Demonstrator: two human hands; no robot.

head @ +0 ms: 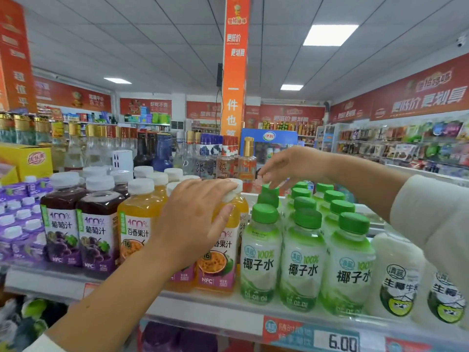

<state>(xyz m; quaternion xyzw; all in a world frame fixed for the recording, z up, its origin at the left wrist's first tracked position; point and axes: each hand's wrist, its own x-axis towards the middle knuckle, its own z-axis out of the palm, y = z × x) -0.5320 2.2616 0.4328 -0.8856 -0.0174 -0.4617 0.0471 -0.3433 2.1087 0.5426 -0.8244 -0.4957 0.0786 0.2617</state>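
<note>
Three orange passion-fruit bottles (pixel 138 224) are counted in the front row of the shelf (pixel 228 304). The rightmost one, the gripped bottle (pixel 219 255), stands upright, long axis vertical, white cap up and label turned to the camera. It is held by the left hand (pixel 195 219), whose grip is closed on it: fingers laid across the cap, thumb pressed on the shoulder.

The right hand (pixel 286 166) is reached over the coconut water bottles (pixel 302 265) (three in the front row, with further rows behind), its fingertips at the green cap (pixel 270 191) of a rear bottle. Whether that grip is closed on the cap cannot be told.

Two grape juice bottles (pixel 78 224) are set to the left, beside purple cartons (pixel 17 224), and two white coconut milk bottles (pixel 398 273) to the right. Spirit bottles (pixel 203 158) are ranged behind. The middle passion-fruit bottle is largely hidden by the left wrist. A price tag (pixel 340 341) reading 6.00 is fixed below.
</note>
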